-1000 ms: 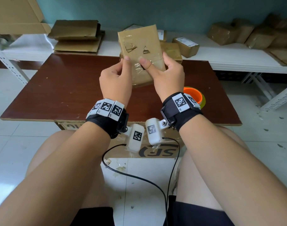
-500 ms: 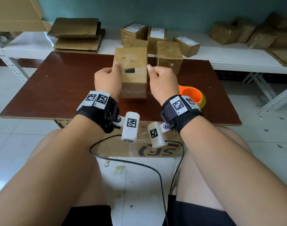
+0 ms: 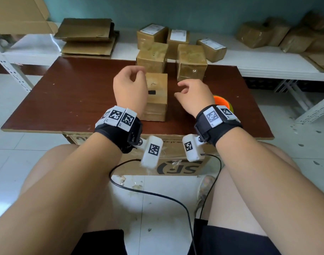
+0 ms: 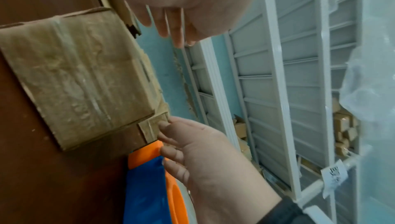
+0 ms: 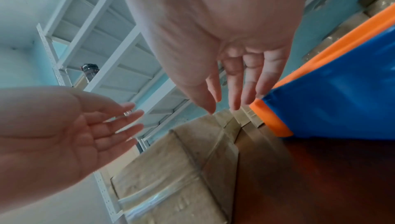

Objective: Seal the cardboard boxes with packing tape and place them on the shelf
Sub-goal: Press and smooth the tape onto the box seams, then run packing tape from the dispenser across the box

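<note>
Set down since the earlier frames: the small cardboard box [image 3: 156, 96], then held up in both hands above the table [image 3: 65, 92], now stands on the tabletop, and both hands have let go. Left hand [image 3: 130, 89] hovers just beside the box's left face, fingers loosely bent, holding nothing. Right hand [image 3: 193, 94] hangs to the box's right, apart from it, fingers relaxed and empty; wrist views confirm both palms free.

Tape dispenser [image 3: 222, 103], orange and blue, sits on the table behind the right wrist, mostly hidden in the head view. Glossy tape bands show across the box's sides [image 5: 171, 185]; whether the top seam is fully covered cannot be told from here, since a dark patch shows on top.

Two more boxes stand at the table's far edge [image 3: 191, 61], others on the white shelf [image 3: 268, 59] behind.

Step in hand, by my reading: between handling the box and either taping it or shelving it. Next move calls for the right hand to swing back to the dispenser, or for both hands to re-grasp and lift to the shelf.
</note>
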`<move>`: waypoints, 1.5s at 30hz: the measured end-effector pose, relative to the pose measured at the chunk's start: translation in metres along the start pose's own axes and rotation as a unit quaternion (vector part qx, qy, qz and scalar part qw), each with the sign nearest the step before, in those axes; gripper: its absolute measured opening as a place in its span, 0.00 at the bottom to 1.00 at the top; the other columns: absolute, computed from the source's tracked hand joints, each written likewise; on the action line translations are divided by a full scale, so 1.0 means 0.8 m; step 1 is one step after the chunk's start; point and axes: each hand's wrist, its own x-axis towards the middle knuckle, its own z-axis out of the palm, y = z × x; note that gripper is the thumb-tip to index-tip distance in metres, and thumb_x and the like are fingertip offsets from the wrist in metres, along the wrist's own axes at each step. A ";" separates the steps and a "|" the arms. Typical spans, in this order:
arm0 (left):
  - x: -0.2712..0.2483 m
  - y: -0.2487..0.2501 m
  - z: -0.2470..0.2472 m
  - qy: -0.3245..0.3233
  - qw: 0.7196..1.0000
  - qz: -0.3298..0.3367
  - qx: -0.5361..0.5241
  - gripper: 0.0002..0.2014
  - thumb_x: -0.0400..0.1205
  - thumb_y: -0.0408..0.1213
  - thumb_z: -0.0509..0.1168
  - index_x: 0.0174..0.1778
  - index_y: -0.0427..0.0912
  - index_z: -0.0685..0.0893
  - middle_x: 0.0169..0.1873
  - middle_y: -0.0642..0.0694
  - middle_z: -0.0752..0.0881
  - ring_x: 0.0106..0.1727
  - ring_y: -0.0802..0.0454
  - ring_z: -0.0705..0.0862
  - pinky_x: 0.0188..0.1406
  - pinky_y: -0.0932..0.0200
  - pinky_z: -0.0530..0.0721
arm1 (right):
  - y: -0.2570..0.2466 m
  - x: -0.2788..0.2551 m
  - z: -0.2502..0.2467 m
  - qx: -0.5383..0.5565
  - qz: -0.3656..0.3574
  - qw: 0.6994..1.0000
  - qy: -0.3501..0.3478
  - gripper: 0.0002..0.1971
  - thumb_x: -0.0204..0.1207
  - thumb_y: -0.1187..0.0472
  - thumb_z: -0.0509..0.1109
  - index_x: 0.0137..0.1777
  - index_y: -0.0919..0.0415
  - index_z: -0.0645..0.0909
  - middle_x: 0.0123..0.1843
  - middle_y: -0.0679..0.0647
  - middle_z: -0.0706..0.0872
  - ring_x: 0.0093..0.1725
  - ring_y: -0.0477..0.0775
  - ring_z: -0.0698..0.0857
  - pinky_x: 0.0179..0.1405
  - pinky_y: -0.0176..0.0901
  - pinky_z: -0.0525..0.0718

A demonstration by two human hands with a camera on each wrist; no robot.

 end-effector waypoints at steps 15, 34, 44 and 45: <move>-0.052 -0.006 0.090 -0.237 0.961 -0.087 -0.116 0.10 0.93 0.32 0.62 0.53 0.42 0.89 0.46 0.42 0.94 0.48 0.52 0.94 0.50 0.59 0.91 | 0.052 -0.023 -0.023 -0.223 0.155 0.956 -0.113 0.41 0.73 0.24 0.74 0.68 0.57 0.69 0.47 0.53 0.87 0.53 0.61 0.86 0.62 0.58 0.67; -0.022 0.018 0.029 -0.038 0.987 -0.005 -0.156 0.17 0.84 0.49 0.67 0.65 0.45 0.87 0.61 0.49 0.90 0.63 0.55 0.89 0.72 0.40 0.87 | -0.007 -0.032 -0.061 0.406 -0.071 0.911 0.002 0.42 0.78 0.29 0.74 0.54 0.77 0.82 0.45 0.65 0.85 0.46 0.53 0.78 0.51 0.50 0.72; -0.025 0.025 0.020 -0.079 0.969 -0.083 -0.217 0.31 0.85 0.67 0.59 0.49 0.40 0.91 0.51 0.36 0.94 0.53 0.41 0.91 0.67 0.38 0.89 | -0.043 -0.064 -0.058 0.593 -0.022 0.794 -0.131 0.18 0.93 0.49 0.62 0.67 0.58 0.89 0.63 0.57 0.93 0.64 0.57 0.90 0.73 0.56 0.84; -0.028 0.026 0.019 -0.056 0.971 -0.078 -0.218 0.27 0.89 0.62 0.58 0.44 0.42 0.89 0.45 0.37 0.93 0.47 0.43 0.89 0.60 0.43 0.89 | -0.048 -0.065 -0.055 0.585 -0.019 0.798 -0.139 0.22 0.93 0.44 0.62 0.70 0.58 0.89 0.65 0.58 0.93 0.66 0.59 0.91 0.76 0.58 0.85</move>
